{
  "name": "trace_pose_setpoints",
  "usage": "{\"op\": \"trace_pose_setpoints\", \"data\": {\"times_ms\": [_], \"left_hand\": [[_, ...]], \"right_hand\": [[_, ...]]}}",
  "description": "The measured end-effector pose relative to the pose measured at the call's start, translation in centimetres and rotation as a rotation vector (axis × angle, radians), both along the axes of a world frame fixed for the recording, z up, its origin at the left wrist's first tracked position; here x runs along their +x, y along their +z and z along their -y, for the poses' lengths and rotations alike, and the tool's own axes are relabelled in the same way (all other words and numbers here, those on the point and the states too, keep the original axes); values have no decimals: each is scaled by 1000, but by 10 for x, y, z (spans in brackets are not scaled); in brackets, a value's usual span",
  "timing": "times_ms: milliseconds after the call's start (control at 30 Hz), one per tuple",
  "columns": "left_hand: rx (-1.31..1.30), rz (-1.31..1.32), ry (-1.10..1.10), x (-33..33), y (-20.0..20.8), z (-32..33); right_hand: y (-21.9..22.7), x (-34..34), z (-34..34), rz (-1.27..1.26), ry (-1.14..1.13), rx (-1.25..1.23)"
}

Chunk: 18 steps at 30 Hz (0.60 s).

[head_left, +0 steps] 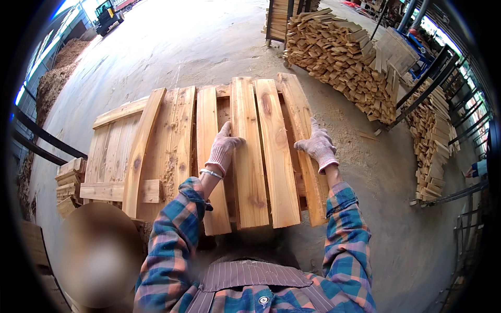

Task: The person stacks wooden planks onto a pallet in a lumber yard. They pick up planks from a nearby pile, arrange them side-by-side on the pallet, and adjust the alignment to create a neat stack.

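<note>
Several pale wooden boards lie side by side, running away from me, over a stack of planks. My left hand (225,148), in a pinkish-white knit glove, is at the left edge of a middle board (249,172), its thumb over the top face. My gloved right hand (318,147) holds the outer edge of the rightmost board (300,112), with the thumb across its top. Between these two lies a knotted board (274,151) that neither hand touches. Left of my left hand is another loose board (207,120). The undersides of both hands are hidden.
Further left, a slanted board (143,154) lies across joined planks with a crosspiece (112,191). Large heaps of short wood pieces (339,57) stand at far right beside dark metal posts. Black curved bars (47,135) reach in from the left. A small vehicle (107,16) stands far back.
</note>
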State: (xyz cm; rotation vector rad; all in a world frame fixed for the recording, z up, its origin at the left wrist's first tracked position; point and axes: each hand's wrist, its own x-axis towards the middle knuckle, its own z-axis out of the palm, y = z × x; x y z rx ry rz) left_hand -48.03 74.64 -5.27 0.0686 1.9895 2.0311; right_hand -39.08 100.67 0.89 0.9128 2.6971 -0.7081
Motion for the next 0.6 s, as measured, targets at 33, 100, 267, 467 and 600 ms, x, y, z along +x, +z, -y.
{"op": "trace_pose_setpoints", "data": {"times_ms": [33,100,267,467,600], "left_hand": [[-42,30,-4,2,5,0],[-666,-255,-7,6,20,2],[-634,-935,153,-7,65,81],[-1650,-611,-10,-39,10,174],[-1615,-629,121,-46,-17,173]], "right_hand": [[-2,0,1,-26,3,-50],[-8,-3,0,-87,-1,-78],[-33,-4,-11,-272,46,-188],[-46,-9,6,-546,42,-410],[-48,-28,51,-477,32,-481]]}}
